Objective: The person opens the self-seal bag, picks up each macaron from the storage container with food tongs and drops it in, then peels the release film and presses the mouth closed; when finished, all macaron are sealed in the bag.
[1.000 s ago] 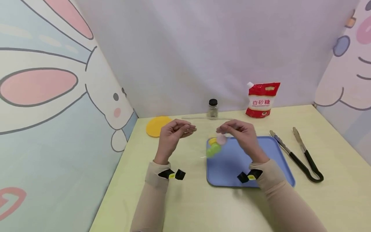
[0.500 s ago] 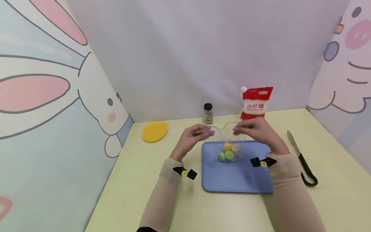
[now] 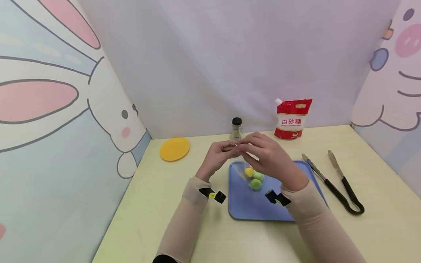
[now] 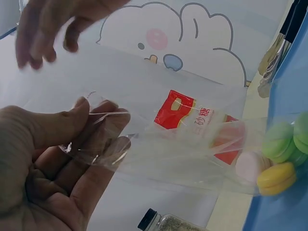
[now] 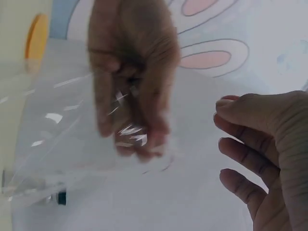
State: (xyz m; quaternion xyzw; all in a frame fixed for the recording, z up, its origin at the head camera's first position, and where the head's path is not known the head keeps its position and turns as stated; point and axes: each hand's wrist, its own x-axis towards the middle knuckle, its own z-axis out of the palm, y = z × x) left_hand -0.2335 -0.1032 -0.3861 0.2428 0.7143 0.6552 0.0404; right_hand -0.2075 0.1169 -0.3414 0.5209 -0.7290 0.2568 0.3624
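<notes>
My left hand [image 3: 215, 159] pinches the top of a clear plastic bag [image 4: 168, 159] between thumb and fingers, the film bunched there. In the bag's bottom sit macarons: a yellow one [image 4: 276, 179], a pale pink one [image 4: 251, 167] and green ones [image 4: 279, 140]. The bag hangs over a blue tray [image 3: 240, 208]; I cannot tell whether it touches it. My right hand [image 3: 269, 157] is close to the left one, overlapping its fingertips in the head view. In the right wrist view, the right fingers are loosely bent, apart from the film, with nothing between them.
Black-handled tongs [image 3: 342, 193] lie spread right of the tray. A red and white sugar pouch [image 3: 292, 119] and a black-capped glass jar [image 3: 236, 128] stand at the back. A yellow disc [image 3: 174, 149] lies at the back left. Printed walls border the table.
Half a second ago both hands held the bag's top corners apart. The right hand has let go and moved left, up to the left hand. The macarons have shifted slightly left and lower.
</notes>
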